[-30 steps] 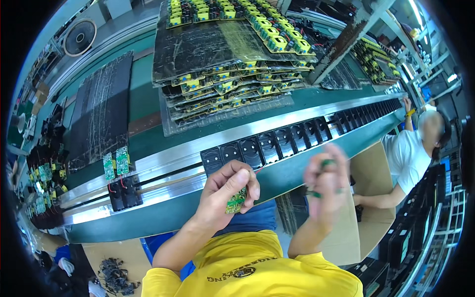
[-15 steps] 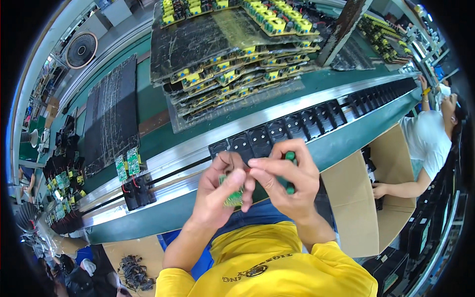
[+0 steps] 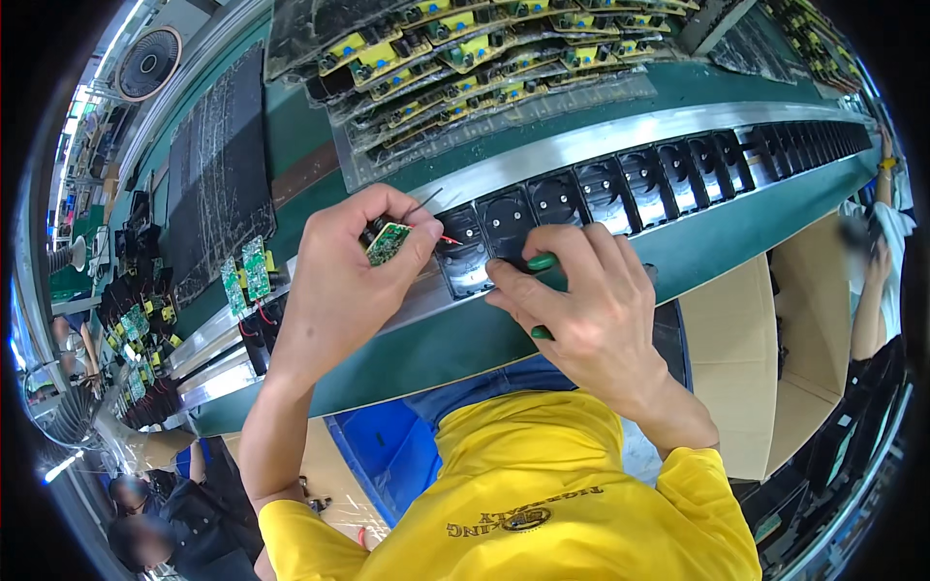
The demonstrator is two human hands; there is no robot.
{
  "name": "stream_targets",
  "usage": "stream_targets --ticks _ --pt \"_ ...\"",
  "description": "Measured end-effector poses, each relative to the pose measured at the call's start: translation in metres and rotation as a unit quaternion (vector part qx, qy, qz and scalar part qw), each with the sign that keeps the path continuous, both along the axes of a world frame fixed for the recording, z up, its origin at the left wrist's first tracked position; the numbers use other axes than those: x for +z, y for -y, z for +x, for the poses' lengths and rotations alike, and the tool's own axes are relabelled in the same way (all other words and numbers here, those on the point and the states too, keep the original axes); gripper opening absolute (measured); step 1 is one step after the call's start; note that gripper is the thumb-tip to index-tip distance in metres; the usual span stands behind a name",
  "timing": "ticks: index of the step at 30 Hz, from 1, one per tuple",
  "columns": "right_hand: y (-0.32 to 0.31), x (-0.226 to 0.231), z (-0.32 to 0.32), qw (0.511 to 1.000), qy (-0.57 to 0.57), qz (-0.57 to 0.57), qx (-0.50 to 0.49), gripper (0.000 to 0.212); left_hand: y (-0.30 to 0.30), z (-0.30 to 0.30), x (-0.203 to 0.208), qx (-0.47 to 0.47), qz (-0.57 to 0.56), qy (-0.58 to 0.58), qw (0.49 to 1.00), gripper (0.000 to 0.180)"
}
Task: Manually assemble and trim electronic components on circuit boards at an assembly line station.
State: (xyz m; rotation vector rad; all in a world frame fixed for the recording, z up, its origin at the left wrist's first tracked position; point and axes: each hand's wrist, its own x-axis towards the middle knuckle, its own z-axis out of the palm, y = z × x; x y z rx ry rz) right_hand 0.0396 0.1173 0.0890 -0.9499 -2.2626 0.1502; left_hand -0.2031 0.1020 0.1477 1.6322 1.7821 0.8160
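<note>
Over the bench [image 3: 426, 356], the left grip [image 3: 347, 271] holds a half-hidden circuit board [image 3: 388, 244], the right grip [image 3: 593, 315] a half-covered green tool [image 3: 542, 262].

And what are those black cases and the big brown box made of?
The black cases look like moulded plastic, slightly shiny, judging by thin walls and soft reflections. The big brown box looks like cardboard: dull tan, flat panels, folded flap.

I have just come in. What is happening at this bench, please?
A person in a yellow shirt works at a green bench. The left hand holds a small green circuit board near the left end of a row of black plastic shells. The right hand holds a green-handled tool, mostly hidden, its fingertips close to those shells. Behind are stacked boards with yellow parts.
</note>
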Motion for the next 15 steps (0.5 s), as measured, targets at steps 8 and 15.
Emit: stream_targets --ticks 8,15 --pt "0.0008 -0.0089 -0.0050 1.000 -0.005 0.007 -0.001 0.024 0.0005 -0.0040 -0.0075 0.006 0.026 -0.034 0.999 0.009" --pt "0.0020 -0.0107 -0.0041 1.000 -0.002 0.001 -0.002 0.024 0.0020 -0.0035 -0.0048 0.011 0.010 -0.055 0.998 0.009"
